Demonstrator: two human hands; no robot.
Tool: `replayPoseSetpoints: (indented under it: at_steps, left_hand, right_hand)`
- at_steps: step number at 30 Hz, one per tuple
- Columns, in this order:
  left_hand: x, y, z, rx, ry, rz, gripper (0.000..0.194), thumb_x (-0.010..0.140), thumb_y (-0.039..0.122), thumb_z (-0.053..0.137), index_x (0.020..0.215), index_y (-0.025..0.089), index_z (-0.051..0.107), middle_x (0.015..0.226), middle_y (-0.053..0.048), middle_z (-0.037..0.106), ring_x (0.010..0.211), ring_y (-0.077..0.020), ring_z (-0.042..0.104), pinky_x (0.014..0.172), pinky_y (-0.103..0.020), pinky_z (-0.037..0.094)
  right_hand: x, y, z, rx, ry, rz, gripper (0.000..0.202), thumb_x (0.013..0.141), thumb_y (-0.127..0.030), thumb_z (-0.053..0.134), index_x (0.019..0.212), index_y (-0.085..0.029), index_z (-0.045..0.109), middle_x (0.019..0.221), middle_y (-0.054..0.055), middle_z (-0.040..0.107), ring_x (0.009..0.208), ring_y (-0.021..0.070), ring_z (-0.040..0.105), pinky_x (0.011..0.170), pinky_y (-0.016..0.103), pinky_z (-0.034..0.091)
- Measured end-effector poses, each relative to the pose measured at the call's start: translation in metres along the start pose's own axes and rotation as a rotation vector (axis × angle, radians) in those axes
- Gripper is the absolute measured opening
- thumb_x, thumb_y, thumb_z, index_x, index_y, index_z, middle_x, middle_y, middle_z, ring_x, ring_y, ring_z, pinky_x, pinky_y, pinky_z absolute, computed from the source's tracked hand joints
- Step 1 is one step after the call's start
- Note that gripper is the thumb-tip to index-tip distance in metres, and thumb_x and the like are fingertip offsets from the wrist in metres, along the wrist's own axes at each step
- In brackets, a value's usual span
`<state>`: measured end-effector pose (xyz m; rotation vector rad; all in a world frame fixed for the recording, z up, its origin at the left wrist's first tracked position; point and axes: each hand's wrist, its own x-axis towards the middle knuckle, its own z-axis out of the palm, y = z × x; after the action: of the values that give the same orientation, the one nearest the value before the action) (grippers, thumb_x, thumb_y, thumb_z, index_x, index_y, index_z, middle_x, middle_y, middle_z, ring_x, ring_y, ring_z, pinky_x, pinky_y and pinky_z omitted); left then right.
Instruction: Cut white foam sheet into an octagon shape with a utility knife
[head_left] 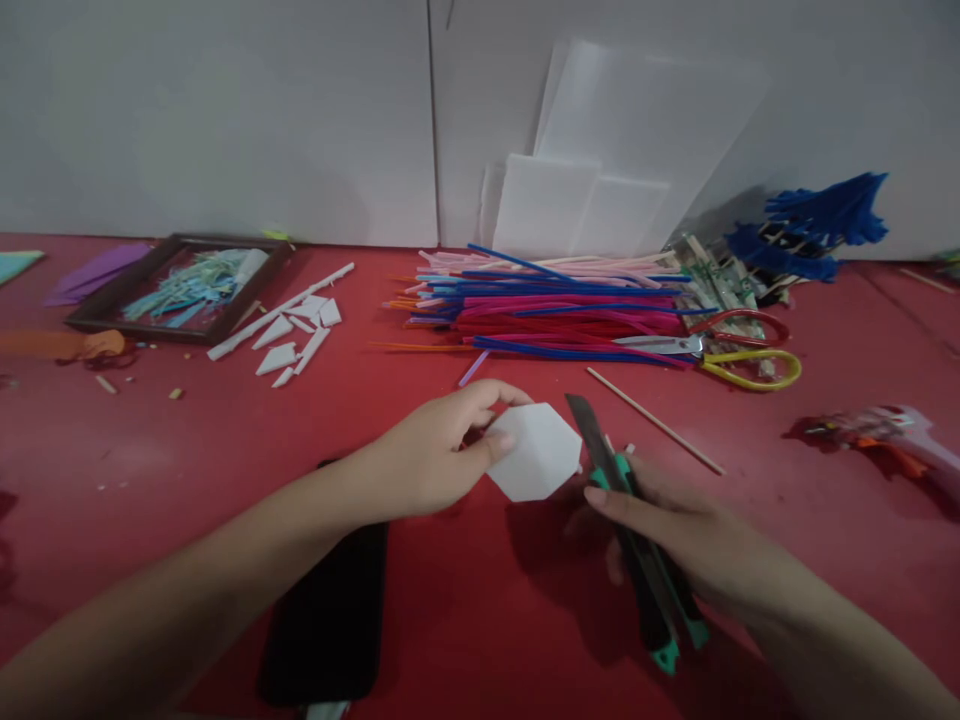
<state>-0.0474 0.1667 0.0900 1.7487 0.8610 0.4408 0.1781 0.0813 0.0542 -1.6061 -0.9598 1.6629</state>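
Between thumb and fingers my left hand (457, 445) pinches a white many-sided foam piece (536, 455), its flat face turned up toward me. Just to the right, my right hand (667, 520) is wrapped round a green and black utility knife (637, 545). Its blade is out and points up and away, close beside the foam piece but apart from it. The fingers under the knife are partly hidden. Below my left forearm lies a black phone (330, 610), partly covered by the arm.
White foam scraps (281, 355) lie left of a bundle of coloured pipe cleaners (555, 310). Scissors (739, 350) rest on the bundle's right end. A wooden stick (652, 420) and a glue gun (892, 435) are on the right. White sheets (645, 130) lean on the wall; a frame (232, 310) lies left.
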Motion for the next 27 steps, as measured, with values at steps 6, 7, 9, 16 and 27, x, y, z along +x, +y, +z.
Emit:
replayPoseSetpoints:
  at_steps: [6, 7, 9, 16, 27]
  left_hand:
    - [0.001, -0.007, 0.003, 0.345, -0.064, 0.047, 0.032, 0.092, 0.015, 0.052, 0.122, 0.022, 0.059, 0.117, -0.003, 0.069, 0.102, -0.0165, 0.065, 0.084, -0.029, 0.05]
    - [0.0, -0.008, 0.004, 0.418, -0.09, 0.05, 0.032, 0.091, 0.014, 0.055, 0.121, 0.023, 0.06, 0.114, -0.002, 0.07, 0.099, -0.0161, 0.065, 0.082, -0.027, 0.05]
    - [-0.002, -0.009, 0.009, 0.557, -0.136, 0.046, 0.033, 0.088, 0.012, 0.06, 0.119, 0.023, 0.061, 0.11, -0.001, 0.07, 0.096, -0.0169, 0.066, 0.079, -0.027, 0.051]
    - [-0.023, 0.006, 0.039, 1.214, -0.014, -0.073, 0.04, 0.086, 0.014, 0.064, 0.126, 0.012, 0.056, 0.111, -0.016, 0.064, 0.094, -0.0315, 0.065, 0.074, -0.044, 0.054]
    - [-0.029, -0.006, 0.055, 1.215, -0.126, 0.163, 0.045, 0.084, 0.026, 0.073, 0.125, 0.017, 0.057, 0.123, -0.007, 0.065, 0.099, -0.0269, 0.066, 0.074, -0.039, 0.058]
  right_hand:
    - [0.013, -0.003, -0.023, -0.054, 0.133, -0.068, 0.042, 0.076, -0.056, 0.07, 0.097, -0.02, 0.063, 0.07, 0.001, 0.066, 0.046, 0.0132, 0.057, 0.04, 0.025, 0.045]
    - [0.014, -0.002, -0.025, -0.052, 0.124, -0.087, 0.041, 0.076, -0.054, 0.07, 0.098, -0.02, 0.063, 0.072, 0.002, 0.067, 0.048, 0.0143, 0.059, 0.042, 0.026, 0.047]
    - [0.015, -0.001, -0.026, -0.063, 0.09, -0.115, 0.034, 0.078, -0.049, 0.066, 0.095, -0.02, 0.064, 0.073, 0.003, 0.068, 0.052, 0.0156, 0.062, 0.044, 0.027, 0.048]
    - [0.004, -0.007, -0.01, -0.507, 0.119, -0.314, 0.029, 0.078, -0.041, 0.056, 0.096, -0.019, 0.064, 0.071, 0.003, 0.067, 0.061, 0.02, 0.068, 0.058, 0.032, 0.057]
    - [-0.015, 0.027, 0.004, -1.096, 0.267, -0.748, 0.039, 0.097, -0.025, 0.042, 0.128, -0.014, 0.062, 0.086, 0.009, 0.075, 0.063, 0.0178, 0.071, 0.047, 0.024, 0.053]
